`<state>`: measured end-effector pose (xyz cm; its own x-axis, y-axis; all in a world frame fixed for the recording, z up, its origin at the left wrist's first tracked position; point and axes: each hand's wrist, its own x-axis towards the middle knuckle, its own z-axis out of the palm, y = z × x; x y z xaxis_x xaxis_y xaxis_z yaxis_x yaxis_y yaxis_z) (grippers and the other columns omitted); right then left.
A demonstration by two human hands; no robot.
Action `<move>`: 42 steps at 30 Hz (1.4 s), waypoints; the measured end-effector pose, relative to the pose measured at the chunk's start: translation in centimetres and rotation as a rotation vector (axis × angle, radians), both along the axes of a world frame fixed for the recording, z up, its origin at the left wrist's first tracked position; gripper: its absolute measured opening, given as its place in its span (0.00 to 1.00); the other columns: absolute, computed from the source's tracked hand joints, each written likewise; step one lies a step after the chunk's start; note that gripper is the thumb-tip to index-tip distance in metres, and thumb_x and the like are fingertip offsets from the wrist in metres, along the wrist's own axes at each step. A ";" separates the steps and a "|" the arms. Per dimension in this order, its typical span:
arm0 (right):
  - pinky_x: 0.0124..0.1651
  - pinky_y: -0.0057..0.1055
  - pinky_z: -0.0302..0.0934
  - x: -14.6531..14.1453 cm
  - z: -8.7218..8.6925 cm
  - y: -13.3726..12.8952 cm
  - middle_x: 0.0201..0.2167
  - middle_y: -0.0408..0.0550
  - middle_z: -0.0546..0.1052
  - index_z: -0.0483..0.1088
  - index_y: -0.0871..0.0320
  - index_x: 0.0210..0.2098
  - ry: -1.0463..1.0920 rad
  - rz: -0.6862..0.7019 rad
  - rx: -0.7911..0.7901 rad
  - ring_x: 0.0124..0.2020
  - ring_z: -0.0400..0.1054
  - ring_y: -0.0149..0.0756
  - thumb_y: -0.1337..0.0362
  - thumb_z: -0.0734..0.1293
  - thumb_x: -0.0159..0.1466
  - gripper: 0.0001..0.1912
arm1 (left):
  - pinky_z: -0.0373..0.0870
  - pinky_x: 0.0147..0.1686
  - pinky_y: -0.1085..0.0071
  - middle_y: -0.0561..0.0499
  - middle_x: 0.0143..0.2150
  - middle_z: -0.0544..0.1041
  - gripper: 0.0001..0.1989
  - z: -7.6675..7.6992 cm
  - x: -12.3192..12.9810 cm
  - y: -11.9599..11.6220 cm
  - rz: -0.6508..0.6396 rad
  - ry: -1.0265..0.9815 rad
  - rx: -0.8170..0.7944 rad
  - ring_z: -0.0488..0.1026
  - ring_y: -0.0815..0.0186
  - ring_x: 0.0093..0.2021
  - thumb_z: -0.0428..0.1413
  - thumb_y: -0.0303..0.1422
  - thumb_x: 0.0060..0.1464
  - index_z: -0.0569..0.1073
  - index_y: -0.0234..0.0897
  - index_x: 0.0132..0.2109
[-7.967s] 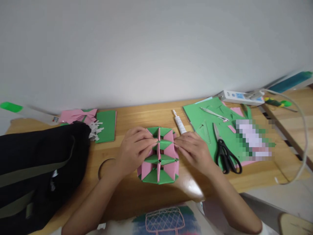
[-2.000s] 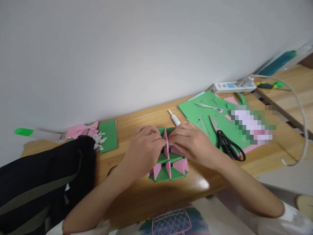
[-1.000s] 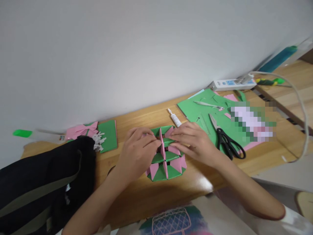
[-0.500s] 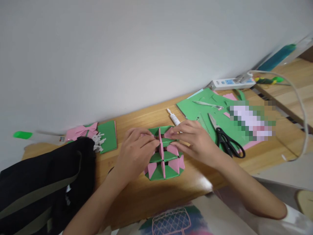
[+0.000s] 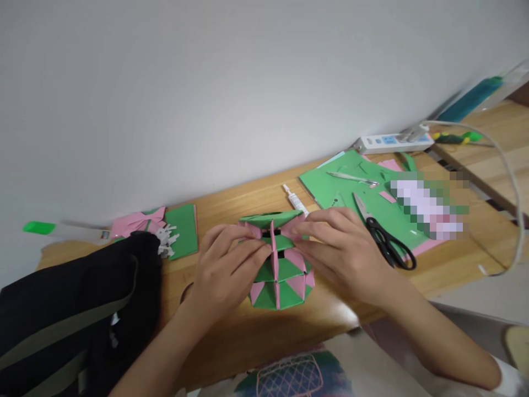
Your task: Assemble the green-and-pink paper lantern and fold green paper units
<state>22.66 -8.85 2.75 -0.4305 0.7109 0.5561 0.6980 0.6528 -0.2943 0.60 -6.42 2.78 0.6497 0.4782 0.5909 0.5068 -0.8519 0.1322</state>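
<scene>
Pink-and-green folded-paper model (image 5: 286,268): left hand (image 5: 225,267) pinches its left side between fingers (image 5: 247,259), right hand (image 5: 349,251) its right side.

I am finding the paper structure (image 5: 287,269) sitting between the left fingers (image 5: 243,256) and the right fingers (image 5: 324,231). Just beyond the right fingers, a glue tube (image 5: 296,203) is lying. To their right, scissors (image 5: 378,231) are lying on paper sheets (image 5: 399,226); a power strip (image 5: 392,143) is sitting behind these. Left of the left fingers, I am locating a bag (image 5: 74,309), with paper scraps (image 5: 167,241) lying just beside it.
</scene>
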 end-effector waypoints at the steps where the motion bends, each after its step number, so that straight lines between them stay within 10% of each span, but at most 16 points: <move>1: 0.43 0.36 0.57 0.0 0.1 -0.1 0.40 0.43 0.80 0.72 0.54 0.37 0.000 -0.018 0.012 0.43 0.68 0.36 0.70 0.63 0.65 0.07 | 0.64 0.44 0.62 0.54 0.35 0.80 0.07 0.1 0.0 -0.1 0.008 -0.001 0.026 0.71 0.63 0.42 0.57 0.23 0.54 0.74 0.37 0.39; 42: 0.46 0.37 0.53 -0.5 0.0 0.0 0.39 0.45 0.78 0.72 0.56 0.36 0.042 0.096 -0.051 0.43 0.67 0.36 0.68 0.64 0.65 0.05 | 0.64 0.44 0.63 0.54 0.33 0.79 0.04 0.7 1.1 -0.8 0.018 0.030 0.006 0.72 0.63 0.42 0.56 0.24 0.56 0.73 0.36 0.38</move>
<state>22.20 -8.84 2.72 -0.4755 0.6951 0.5393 0.6191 0.6999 -0.3562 1.74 -7.20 3.47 0.6584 0.4866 0.5742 0.5255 -0.8433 0.1121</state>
